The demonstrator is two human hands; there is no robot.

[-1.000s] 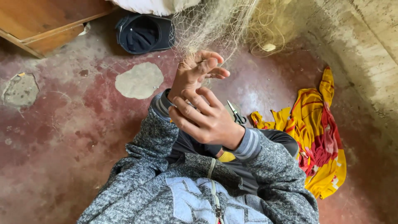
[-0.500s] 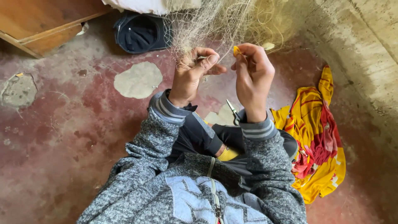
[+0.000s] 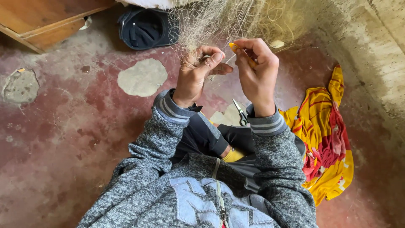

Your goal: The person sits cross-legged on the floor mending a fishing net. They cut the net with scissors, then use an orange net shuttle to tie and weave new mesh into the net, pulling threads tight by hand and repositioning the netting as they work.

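A pale, fine fishing net (image 3: 223,19) hangs down at the top middle. My left hand (image 3: 196,74) pinches a bunch of its mesh between thumb and fingers. My right hand (image 3: 255,71), just to the right, grips a small yellow netting needle (image 3: 234,47) whose tip points at the held mesh. A thin thread runs between the two hands. Both arms wear grey knit sleeves with striped cuffs.
Small scissors (image 3: 241,113) lie on the worn red floor between my wrists. A yellow and red cloth (image 3: 327,135) is crumpled at the right beside a concrete wall (image 3: 371,55). A dark cap (image 3: 145,27) and a wooden board (image 3: 46,21) sit at the top left.
My right hand has lifted off the left hand and risen to the net with the yellow needle. My left hand has stayed at the mesh and closed its fingers on it.
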